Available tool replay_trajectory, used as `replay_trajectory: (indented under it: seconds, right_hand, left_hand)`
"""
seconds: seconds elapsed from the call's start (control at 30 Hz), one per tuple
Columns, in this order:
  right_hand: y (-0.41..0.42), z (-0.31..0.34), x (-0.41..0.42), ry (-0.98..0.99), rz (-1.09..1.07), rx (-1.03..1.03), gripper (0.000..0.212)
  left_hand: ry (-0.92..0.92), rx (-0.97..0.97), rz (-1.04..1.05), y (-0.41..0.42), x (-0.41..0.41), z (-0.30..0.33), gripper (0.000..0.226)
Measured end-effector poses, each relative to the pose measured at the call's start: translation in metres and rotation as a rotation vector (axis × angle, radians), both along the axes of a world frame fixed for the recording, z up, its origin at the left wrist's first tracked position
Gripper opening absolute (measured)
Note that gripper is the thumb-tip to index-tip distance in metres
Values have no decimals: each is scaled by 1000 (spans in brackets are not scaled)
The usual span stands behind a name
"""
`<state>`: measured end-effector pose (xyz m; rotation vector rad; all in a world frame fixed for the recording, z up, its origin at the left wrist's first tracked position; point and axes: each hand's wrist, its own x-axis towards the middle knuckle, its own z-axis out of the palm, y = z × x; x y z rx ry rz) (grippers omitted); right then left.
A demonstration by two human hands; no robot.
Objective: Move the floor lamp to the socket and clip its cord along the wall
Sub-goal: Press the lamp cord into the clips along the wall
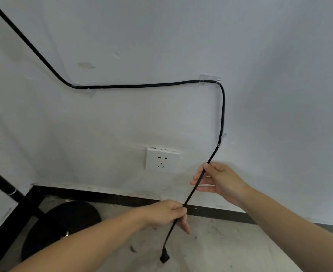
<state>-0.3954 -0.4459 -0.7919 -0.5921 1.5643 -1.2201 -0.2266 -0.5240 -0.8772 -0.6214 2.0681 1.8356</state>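
I see both hands, left hand [166, 213] and right hand [219, 180], pinching the cord [191, 193]; bare wall [279, 95] above, open floor [220, 248] below them.

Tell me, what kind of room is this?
Probably a plain room indoors, down low by a painted white wall. A wall socket sits above a dark skirting strip, and the floor is bare, dusty concrete.
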Motion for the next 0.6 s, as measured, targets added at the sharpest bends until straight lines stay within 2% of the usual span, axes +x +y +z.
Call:
replay_trajectory:
  seconds: [0.1,0.23,0.3,0.47,0.6]
  right_hand:
    - [-4,-8,-3,196,-15,58,25]
    - [-18,-20,2,216,-18,158,19]
    - [-26,-28,5,219,-10,213,18]
    - [-38,-63,15,286,48,388,17]
    - [-39,-81,11,383,-36,390,20]
  left_hand:
    - [2,-60,153,-17,20,-20,38]
    - [-88,-255,350,-48,30,-43,39]
    - [-111,-284,407,-56,24,-49,40]
    - [-147,-364,461,-50,-8,-58,44]
    - [-171,-475,556,-41,-24,-70,44]
